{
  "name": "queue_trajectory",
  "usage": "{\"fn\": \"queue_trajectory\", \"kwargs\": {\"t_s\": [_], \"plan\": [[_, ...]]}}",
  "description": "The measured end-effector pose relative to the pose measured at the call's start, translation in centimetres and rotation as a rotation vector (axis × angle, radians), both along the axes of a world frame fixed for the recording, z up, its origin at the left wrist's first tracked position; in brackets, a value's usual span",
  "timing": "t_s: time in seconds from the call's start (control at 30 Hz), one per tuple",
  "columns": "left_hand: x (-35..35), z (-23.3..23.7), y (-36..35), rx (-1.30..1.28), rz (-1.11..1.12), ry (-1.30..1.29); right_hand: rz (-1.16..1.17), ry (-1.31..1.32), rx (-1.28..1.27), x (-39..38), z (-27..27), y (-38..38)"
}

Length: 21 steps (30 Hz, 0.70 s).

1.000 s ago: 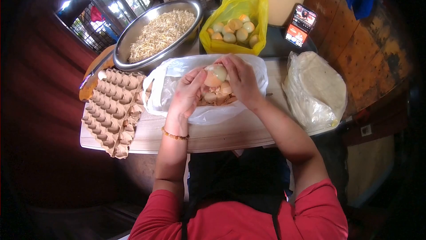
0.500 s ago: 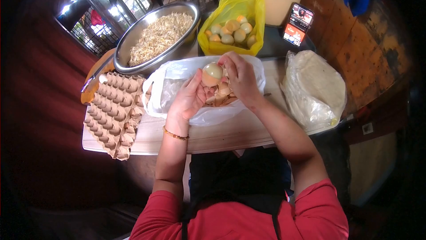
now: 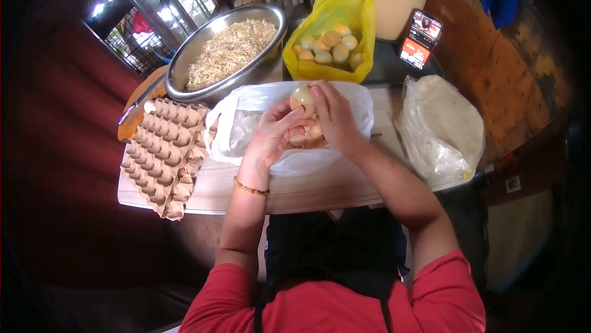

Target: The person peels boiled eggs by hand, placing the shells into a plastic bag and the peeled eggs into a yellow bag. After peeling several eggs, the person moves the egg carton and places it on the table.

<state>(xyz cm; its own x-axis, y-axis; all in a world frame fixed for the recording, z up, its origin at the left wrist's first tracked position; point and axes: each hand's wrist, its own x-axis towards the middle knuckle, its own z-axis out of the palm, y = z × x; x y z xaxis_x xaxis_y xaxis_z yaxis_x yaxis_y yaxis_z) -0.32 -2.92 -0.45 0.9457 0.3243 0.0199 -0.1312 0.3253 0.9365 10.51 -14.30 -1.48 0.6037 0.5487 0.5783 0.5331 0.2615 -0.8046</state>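
Note:
A partly peeled egg (image 3: 303,96) is between my hands, its top pale, smooth and glossy, its lower part orange-brown. My left hand (image 3: 276,128) grips it from below and the left, thumb across its front. On its right side press the fingers of my right hand (image 3: 335,114), their tips partly hidden. Broken eggshells (image 3: 306,141) lie under my hands in a white plastic bag (image 3: 283,164) spread on the table. Just beyond it, a yellow plastic bag (image 3: 363,37) stands open with several peeled eggs (image 3: 340,54) inside.
Brown egg trays (image 3: 163,151) are stacked at the left, near a steel basin (image 3: 175,87) of sprout-like pale strands (image 3: 234,47). A phone (image 3: 421,39) leans against a beige cooler (image 3: 394,10). Clear plastic wraps a pale, flat stack (image 3: 446,127) at the right.
My right hand has closed in on the egg's right side, and my left thumb has moved across its front. The whole view has shifted slightly.

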Motion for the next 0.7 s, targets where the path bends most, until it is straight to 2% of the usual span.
{"fn": "queue_trajectory", "kwargs": {"t_s": [0.23,0.3,0.47,0.6,0.7], "plan": [[0.0,-0.7,1.0,-0.05,-0.052,-0.02,-0.19,-0.099,-0.021,-0.3,-0.1,0.4],[0.1,-0.7,1.0,-0.091,-0.036,-0.092,-0.192,-0.09,-0.026,0.1,0.1,0.2],[-0.1,-0.1,0.9,-0.167,-0.027,-0.06,-0.192,-0.093,-0.035,0.4,0.2,-0.2],[0.0,-0.1,1.6,-0.262,-0.047,-0.08,-0.217,-0.188,-0.039,-0.4,0.5,-0.5],[-0.2,-0.8,2.2,-0.146,-0.048,-0.07,-0.172,-0.234,-0.045,-0.9,0.8,-0.6]]}}
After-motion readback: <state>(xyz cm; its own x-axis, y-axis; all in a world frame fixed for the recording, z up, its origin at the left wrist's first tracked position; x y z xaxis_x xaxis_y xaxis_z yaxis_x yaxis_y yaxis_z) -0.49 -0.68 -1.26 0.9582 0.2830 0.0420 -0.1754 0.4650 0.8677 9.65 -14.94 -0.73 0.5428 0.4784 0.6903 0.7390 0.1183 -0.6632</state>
